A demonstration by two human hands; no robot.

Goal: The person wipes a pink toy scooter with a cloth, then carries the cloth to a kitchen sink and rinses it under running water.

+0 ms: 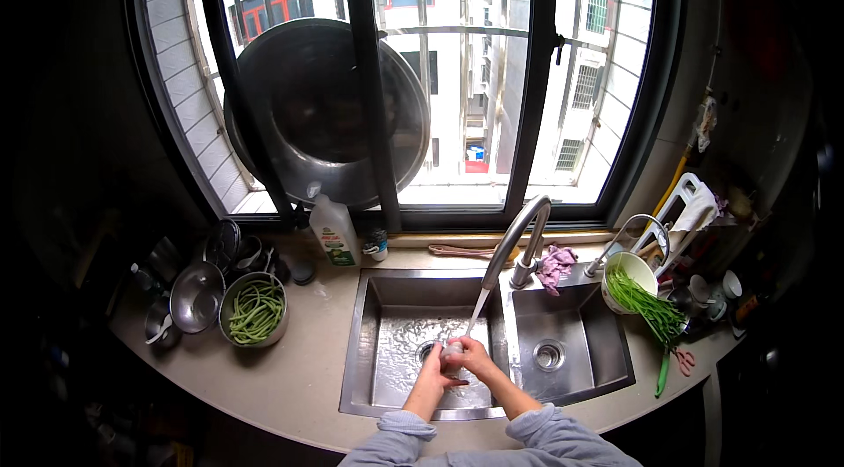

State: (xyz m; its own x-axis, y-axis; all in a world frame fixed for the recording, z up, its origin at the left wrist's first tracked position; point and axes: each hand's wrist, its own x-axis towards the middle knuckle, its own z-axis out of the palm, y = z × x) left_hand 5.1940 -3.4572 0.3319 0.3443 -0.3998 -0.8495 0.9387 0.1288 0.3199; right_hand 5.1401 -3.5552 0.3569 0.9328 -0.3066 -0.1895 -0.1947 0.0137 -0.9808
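Over the left basin of a stainless steel sink (354,335), my left hand (432,371) and my right hand (473,356) meet around a small pale rounded object (453,349). Fingers cover much of it, so I cannot tell exactly what it is. Water (479,311) runs from the curved faucet (511,239) onto my hands and this object. Rippling water covers part of the basin floor beneath them. The basin's drain (426,351) is partly hidden behind my left hand.
A metal pot of green beans (254,312) stands left, beside a steel bowl (198,297). A white plastic bottle (334,233) is behind the sink. To the right are the smaller basin (560,322), a bowl (636,267) with green stalks (646,302), and pink-handled scissors (686,361).
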